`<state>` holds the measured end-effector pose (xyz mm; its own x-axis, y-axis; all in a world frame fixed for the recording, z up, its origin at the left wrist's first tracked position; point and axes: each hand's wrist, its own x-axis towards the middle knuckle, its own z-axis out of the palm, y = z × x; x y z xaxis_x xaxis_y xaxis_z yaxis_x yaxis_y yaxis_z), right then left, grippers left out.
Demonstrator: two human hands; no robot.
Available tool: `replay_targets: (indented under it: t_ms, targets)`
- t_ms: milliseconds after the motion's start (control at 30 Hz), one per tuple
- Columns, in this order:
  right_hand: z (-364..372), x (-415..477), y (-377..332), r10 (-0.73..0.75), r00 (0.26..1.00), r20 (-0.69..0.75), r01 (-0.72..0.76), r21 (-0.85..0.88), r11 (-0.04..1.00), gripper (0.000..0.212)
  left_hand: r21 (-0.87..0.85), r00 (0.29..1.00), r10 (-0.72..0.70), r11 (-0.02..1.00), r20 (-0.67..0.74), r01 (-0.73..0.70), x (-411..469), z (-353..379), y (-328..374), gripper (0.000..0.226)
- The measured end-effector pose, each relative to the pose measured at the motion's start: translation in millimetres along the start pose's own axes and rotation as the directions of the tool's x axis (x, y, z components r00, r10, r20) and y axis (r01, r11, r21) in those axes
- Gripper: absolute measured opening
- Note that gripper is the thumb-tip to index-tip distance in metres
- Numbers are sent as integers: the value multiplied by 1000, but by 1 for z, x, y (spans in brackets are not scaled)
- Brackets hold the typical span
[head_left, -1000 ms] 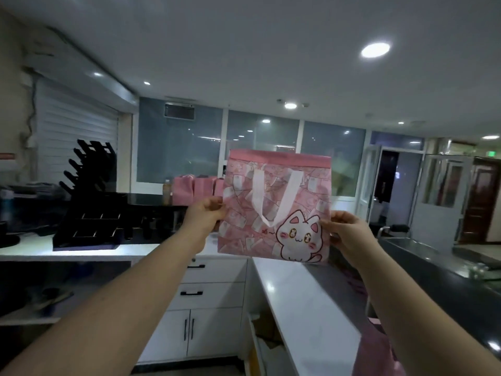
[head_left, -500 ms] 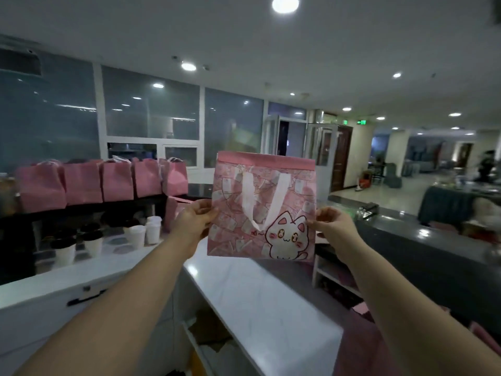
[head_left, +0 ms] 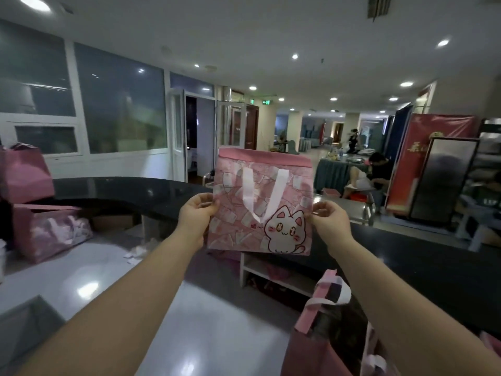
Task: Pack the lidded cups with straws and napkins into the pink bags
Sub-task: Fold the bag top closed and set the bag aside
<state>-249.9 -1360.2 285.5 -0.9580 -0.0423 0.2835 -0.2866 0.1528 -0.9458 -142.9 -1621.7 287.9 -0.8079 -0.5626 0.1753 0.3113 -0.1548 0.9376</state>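
I hold a flat pink bag (head_left: 261, 196) with a white cat print and pale handles up in front of me, above the counter. My left hand (head_left: 196, 214) pinches its left edge and my right hand (head_left: 329, 218) pinches its right edge. Both arms are stretched out. No cups, straws or napkins show near the bag.
A white counter (head_left: 113, 280) runs below my arms, a black raised counter (head_left: 122, 189) behind it. Pink bags (head_left: 48, 230) stand at the left, another open pink bag (head_left: 322, 332) at the lower right. People sit at tables far back right.
The view has swung to the right, from the cabinets and row of pink bags toward the open hall. The bag stays held up between both hands.
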Motion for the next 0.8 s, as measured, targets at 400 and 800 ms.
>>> replay_targets:
  t_ms: [400,800]
  targets:
    - [-35,93,72,373,889,266,-455,424,783,23,1,995,68,998,-71,-68,79,169,-96,15]
    - [23,101,123,366,923,115,-367,-15,930,44,283,904,81,935,420,-215,93,145,-179,29]
